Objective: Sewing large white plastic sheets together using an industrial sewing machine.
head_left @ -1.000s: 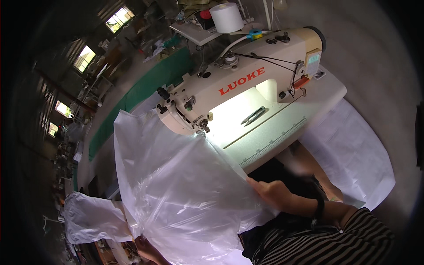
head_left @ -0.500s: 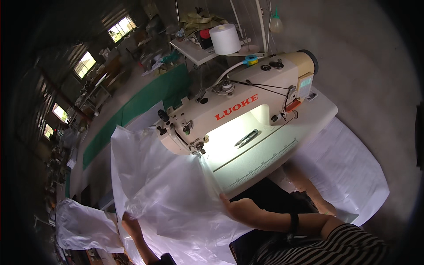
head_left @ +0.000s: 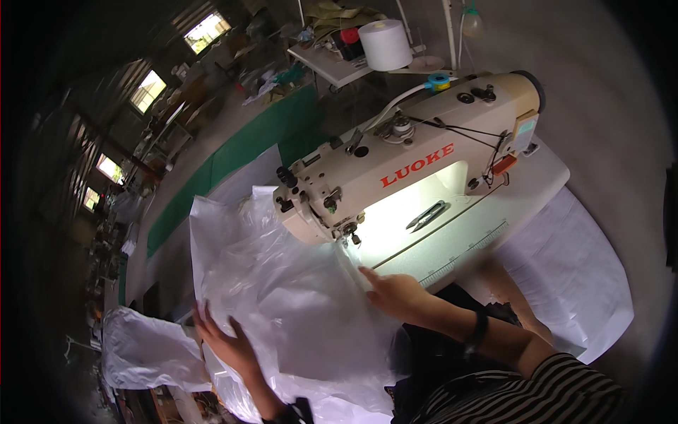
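Observation:
A white, see-through plastic sheet (head_left: 304, 332) hangs wrinkled over the front left of a white sewing machine (head_left: 424, 152), its edge running under the needle area (head_left: 346, 240). My left hand (head_left: 229, 346) lies on the sheet's left part with its fingers spread. At the sheet's right edge, just in front of the needle area, my right hand (head_left: 399, 293) grips it between the thumb and fingers; the fingers are partly hidden. Thread snips (head_left: 428, 216) lie on the lit machine bed, beyond my right hand.
More white material (head_left: 565, 261) drapes over the table's right end. Another white piece (head_left: 148, 353) hangs at the lower left. A white thread cone (head_left: 385, 45) stands on a small side table (head_left: 328, 67) behind the machine. A green strip (head_left: 233, 159) stretches along the back left.
My left hand has let go of the sheet's edge and spread its fingers over it. My right hand has moved up towards the needle. The whole view has shifted slightly.

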`<state>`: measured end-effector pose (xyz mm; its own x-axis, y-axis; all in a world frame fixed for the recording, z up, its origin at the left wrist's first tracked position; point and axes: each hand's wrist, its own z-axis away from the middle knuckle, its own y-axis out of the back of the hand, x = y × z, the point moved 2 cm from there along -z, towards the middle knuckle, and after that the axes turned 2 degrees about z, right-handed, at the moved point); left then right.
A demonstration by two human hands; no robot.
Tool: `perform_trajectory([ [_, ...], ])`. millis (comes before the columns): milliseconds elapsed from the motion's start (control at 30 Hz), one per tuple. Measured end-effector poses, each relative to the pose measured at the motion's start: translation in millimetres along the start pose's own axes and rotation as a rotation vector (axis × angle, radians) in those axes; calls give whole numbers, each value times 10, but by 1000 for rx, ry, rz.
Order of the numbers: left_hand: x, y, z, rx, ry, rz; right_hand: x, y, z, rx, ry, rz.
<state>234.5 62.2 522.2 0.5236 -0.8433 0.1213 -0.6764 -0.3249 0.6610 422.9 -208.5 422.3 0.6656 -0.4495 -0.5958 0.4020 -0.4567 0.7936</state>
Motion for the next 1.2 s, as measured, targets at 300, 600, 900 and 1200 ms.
perform_trajectory([
  [300,-489,-468,1144,-570,239,-55,270,219,808,-437,-245,-700],
  [600,-1746,-1514,462,-780,-33,-109,422,-272,1106,-399,-402,-1463],
  [900,-1571,-1614,16,-897,-65,44,314,-213,1067,-385,-220,-782],
  [1200,683,351,-133,-633,-265,429,401,-116,975,-299,-112,-594],
])
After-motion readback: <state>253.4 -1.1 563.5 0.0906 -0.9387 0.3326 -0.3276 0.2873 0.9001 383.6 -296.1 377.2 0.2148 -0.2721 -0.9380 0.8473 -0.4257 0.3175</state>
